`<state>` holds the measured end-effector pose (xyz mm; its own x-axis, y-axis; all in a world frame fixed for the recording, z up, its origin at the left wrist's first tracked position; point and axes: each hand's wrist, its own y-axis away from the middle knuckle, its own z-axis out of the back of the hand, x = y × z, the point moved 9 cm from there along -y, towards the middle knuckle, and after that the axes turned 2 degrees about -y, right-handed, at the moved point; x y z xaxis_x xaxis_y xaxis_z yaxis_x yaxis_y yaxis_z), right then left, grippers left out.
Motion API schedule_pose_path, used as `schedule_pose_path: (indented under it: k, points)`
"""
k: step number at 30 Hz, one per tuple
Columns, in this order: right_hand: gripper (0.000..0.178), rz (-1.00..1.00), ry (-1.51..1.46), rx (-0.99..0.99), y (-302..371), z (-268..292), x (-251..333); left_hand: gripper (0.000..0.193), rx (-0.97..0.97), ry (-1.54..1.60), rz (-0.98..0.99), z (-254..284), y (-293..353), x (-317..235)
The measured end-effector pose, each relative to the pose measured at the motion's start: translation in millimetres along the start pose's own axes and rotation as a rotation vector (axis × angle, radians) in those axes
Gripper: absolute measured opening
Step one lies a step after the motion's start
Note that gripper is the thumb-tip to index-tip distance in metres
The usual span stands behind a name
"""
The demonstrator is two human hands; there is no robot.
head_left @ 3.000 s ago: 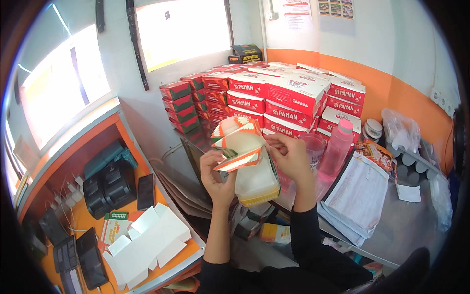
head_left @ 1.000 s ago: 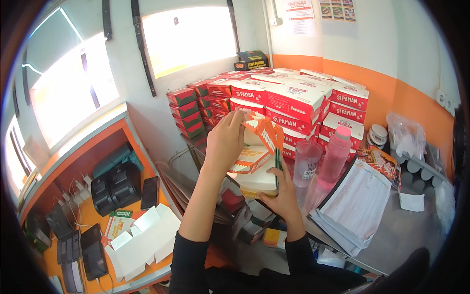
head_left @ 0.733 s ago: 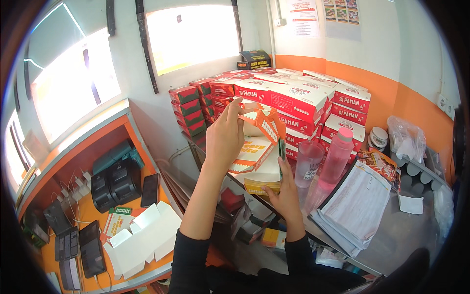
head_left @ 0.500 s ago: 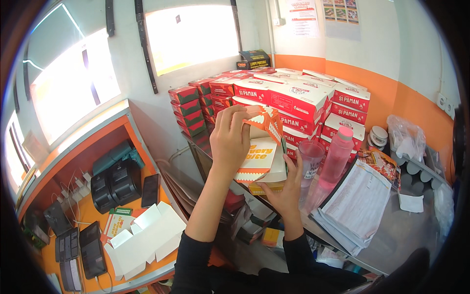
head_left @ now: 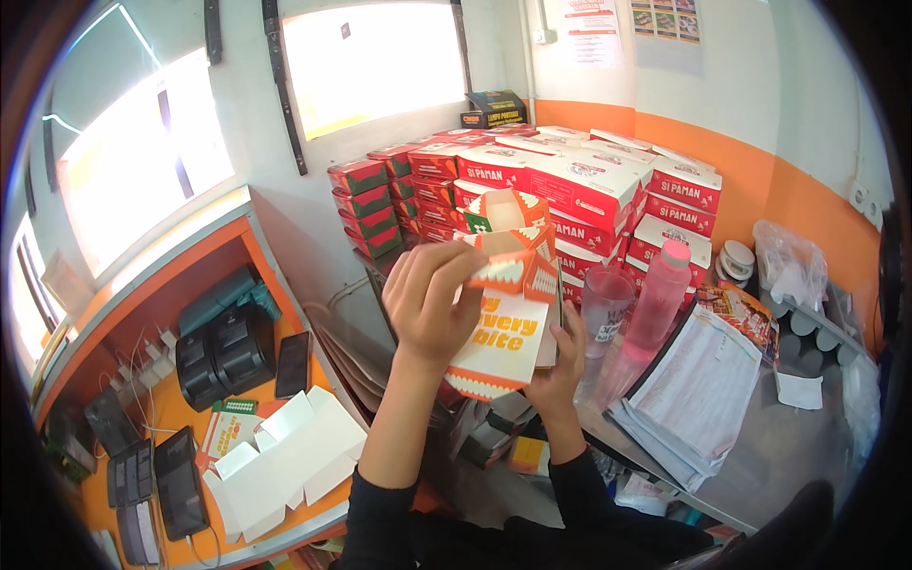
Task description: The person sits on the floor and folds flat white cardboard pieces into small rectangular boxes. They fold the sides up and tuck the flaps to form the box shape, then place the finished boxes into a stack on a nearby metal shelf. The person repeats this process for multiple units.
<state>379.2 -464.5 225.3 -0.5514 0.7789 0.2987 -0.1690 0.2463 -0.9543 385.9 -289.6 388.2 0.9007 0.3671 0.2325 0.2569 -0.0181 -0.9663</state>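
Between my hands is a partly folded cardboard food box [head_left: 496, 334], cream and white with orange zigzag edges and yellow lettering on its lid panel. My left hand [head_left: 432, 299] pinches the orange side flap near the top with thumb and fingers. My right hand [head_left: 559, 366] grips the box at its lower right side, and the panel partly hides its fingers. Above the held panel, an orange and green folded carton part [head_left: 508, 211] shows its open top. Whether it belongs to the same box, I cannot tell.
Red and white boxes [head_left: 579, 195] are stacked against the corner. To the right stand a clear cup [head_left: 606, 304], a pink bottle [head_left: 655, 294] and a clipboard of papers [head_left: 698, 389]. Flat white carton blanks [head_left: 285, 465], a phone [head_left: 293, 366] and tablets lie on the left orange counter [head_left: 323, 503].
The box has tipped and come lower, so its lettered panel faces me more. My left hand has moved down slightly. A folded orange and green part now shows above it.
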Motion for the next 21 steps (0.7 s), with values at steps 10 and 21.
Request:
schedule_pose_path:
  k: [10,21]
  points:
    - [0.054,0.207,-0.035,0.007,67,2,86,0.025,0.056,-0.366,0.135,122,-11,-69]
    - [0.066,-0.105,0.266,0.245,21,-38,58,0.013,-0.051,-0.571,0.407,206,26,-38]
